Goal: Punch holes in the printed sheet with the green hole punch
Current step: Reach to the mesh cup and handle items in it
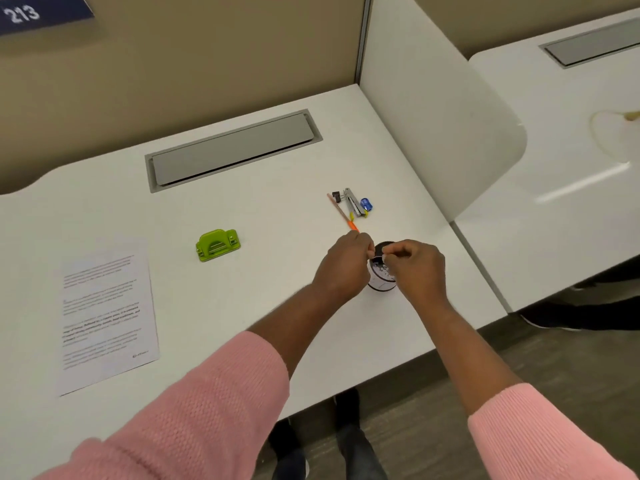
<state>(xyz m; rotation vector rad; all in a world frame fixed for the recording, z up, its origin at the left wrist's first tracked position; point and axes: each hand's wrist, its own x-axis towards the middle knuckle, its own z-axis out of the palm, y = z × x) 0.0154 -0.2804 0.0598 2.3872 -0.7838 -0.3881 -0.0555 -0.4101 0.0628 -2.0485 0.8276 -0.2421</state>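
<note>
The green hole punch (217, 244) sits on the white desk (270, 188), left of centre, with no hand on it. The printed sheet (105, 317) lies flat near the desk's left front, apart from the punch. Both hands are far to the right of them, over a small dark-rimmed cup (381, 282) that holds white paper bits. My left hand (346, 266) has its fingers pinched together at the cup's left rim. My right hand (417, 270) is pinched at the right rim. Whether either hand holds anything is hidden by the fingers.
Behind the cup lie an orange-tipped pencil (341, 211), a black binder clip (336, 196), a silver stapler (354, 202) and a blue sharpener (366, 204). A grey cable hatch (232, 148) is set in the desk's back. A white divider (440, 109) borders the right side.
</note>
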